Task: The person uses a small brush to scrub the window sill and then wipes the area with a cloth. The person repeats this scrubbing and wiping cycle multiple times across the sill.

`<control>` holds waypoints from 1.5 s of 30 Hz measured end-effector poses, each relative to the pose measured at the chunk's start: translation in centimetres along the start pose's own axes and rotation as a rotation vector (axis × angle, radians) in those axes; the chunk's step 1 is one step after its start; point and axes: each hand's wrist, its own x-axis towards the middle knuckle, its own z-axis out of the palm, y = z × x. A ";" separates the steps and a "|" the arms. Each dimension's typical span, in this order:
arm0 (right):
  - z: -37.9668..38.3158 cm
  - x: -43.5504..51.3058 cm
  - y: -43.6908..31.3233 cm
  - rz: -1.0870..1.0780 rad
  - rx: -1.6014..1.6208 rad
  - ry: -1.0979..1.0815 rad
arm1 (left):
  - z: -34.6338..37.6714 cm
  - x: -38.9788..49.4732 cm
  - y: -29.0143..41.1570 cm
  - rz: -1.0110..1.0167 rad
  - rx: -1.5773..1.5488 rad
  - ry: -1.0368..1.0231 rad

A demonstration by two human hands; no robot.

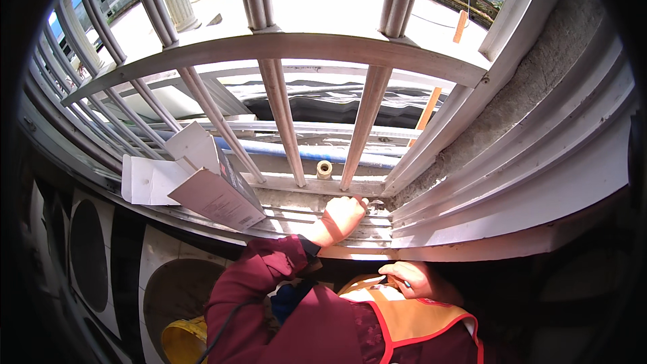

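Observation:
My left hand reaches from a dark red sleeve onto the metal window track, near its right corner. Its fingers are curled by the foot of the window bars; whether something small is between them cannot be told. Below the sill, my right hand is at the yellow-orange apron with red trim, fingers bent around a small, thin object with a blue tip, partly hidden. An open cardboard box stands tilted on the sill, left of my left hand. Just outside the bars sits a roll of tape.
Metal window bars and a crossbar stand before me. Beyond them lie a blue pipe and corrugated dark sheets. A rough wall edge runs along the right. A yellow bucket is at the lower left.

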 end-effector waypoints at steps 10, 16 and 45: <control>-0.8 0.0 -0.1 -0.009 -0.004 -0.065 | 0.9 0.5 0.1 -0.035 -0.048 -0.119; -0.8 -0.1 0.2 -0.012 0.004 -0.094 | 0.7 0.6 -0.3 -0.050 -0.024 -0.051; 0.1 -0.6 1.0 -0.020 0.089 -0.044 | -1.3 0.2 -2.8 -0.256 0.032 -0.176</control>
